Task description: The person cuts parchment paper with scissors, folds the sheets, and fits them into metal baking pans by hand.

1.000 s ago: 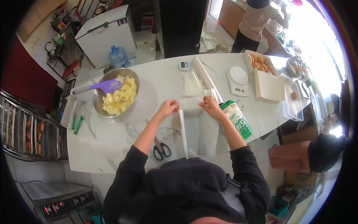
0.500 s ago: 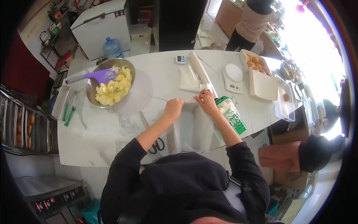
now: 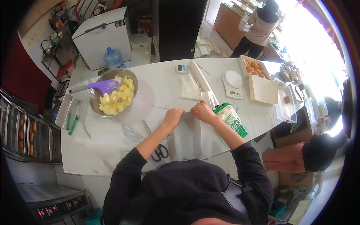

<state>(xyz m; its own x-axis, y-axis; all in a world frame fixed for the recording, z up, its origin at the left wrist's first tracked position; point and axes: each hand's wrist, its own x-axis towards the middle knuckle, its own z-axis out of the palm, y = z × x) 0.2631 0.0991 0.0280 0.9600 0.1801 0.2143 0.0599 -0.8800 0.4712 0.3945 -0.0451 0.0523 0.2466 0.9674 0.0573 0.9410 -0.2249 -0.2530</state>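
A translucent sheet [image 3: 192,137], paper or plastic, is in front of me. It has upright-looking folded sides, and I cannot tell whether a pan stands inside or under it. My left hand [image 3: 173,117] is closed on the far left corner of the sheet. At the far edge, my right hand [image 3: 204,112] pinches the sheet a short way from the left. Scissors with black handles [image 3: 159,153] lie beside my left forearm. Right of my right hand is a green and white packet [image 3: 232,120]. A long roll [image 3: 202,80] and clear plastic bags [image 3: 189,88] lie beyond my hands.
A steel bowl [image 3: 94,104] holds a pale yellow mixture and a purple spatula [image 3: 108,86]. On the table [image 3: 101,150] are a timer [image 3: 181,69], a kitchen scale [image 3: 233,84], a box of buns [image 3: 264,90] and a plastic tub [image 3: 286,108]. Two people stand at the right.
My hands have come closer together along the sheet's far edge, the right one shifting slightly left and down. The camera view has tilted, so the table sits lower.
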